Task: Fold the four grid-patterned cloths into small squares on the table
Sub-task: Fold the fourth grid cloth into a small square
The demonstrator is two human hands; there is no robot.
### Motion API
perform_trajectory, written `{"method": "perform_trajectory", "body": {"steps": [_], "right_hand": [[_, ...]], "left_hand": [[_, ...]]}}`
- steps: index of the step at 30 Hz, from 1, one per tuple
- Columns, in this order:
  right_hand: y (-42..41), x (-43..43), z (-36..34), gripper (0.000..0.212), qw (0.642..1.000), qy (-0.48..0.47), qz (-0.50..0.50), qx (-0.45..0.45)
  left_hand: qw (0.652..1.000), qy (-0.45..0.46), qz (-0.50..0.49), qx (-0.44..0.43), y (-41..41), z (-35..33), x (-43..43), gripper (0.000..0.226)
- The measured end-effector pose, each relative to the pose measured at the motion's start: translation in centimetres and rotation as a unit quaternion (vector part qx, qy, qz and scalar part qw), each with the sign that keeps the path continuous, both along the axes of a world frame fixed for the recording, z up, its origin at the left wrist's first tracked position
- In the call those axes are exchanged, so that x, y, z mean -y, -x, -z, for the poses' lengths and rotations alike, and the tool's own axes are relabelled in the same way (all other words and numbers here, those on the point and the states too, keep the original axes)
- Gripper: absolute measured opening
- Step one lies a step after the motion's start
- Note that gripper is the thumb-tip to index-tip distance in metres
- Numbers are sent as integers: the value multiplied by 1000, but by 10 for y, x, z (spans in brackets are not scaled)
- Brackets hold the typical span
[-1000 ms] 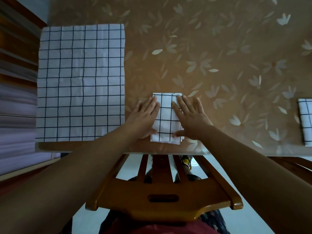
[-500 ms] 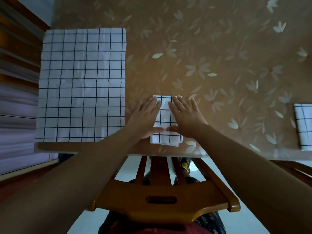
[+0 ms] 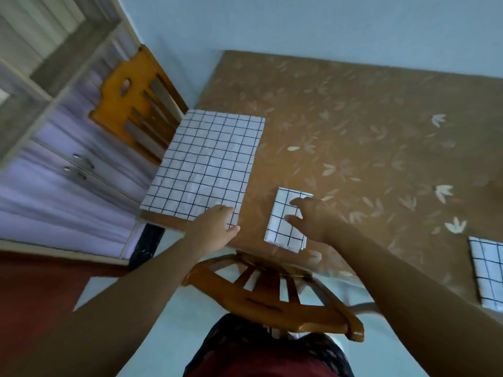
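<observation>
A small folded grid-patterned cloth (image 3: 283,227) lies near the table's front edge. My right hand (image 3: 315,219) rests on its right side with fingers spread and grips nothing. A large unfolded grid cloth (image 3: 206,161) lies flat at the table's left end. My left hand (image 3: 215,227) is at that cloth's near right corner, fingers loosely apart, touching its edge. Another folded grid cloth (image 3: 490,270) lies at the right edge of the view.
The table (image 3: 367,126) has a brown leaf-patterned cover. One wooden chair (image 3: 275,300) stands between me and the table, a second chair (image 3: 136,104) at the table's left end. A cabinet (image 3: 68,164) stands to the left, a pale wall behind.
My left hand left the small folded cloth and moved left to the corner of the large cloth. My right hand stays on the small cloth. The view swung up and left.
</observation>
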State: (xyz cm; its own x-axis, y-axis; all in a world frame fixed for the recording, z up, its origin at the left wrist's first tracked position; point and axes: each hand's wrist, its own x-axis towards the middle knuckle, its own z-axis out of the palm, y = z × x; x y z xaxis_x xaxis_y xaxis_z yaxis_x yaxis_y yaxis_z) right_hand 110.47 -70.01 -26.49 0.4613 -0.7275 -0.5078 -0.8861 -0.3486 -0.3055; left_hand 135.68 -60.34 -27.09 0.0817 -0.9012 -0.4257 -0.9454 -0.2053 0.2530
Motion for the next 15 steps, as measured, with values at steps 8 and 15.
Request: {"method": "perform_trajectory", "body": {"steps": [8,15], "right_hand": [[-24,-46,-38,53,997,33,-66,-3],[-65,-63,-60,50,996,38,-78,8]], "left_hand": [[995,43,-77,-36,-21,-38,-79,62],[994,51,-93,-32,-58,-51,-96,59]]}}
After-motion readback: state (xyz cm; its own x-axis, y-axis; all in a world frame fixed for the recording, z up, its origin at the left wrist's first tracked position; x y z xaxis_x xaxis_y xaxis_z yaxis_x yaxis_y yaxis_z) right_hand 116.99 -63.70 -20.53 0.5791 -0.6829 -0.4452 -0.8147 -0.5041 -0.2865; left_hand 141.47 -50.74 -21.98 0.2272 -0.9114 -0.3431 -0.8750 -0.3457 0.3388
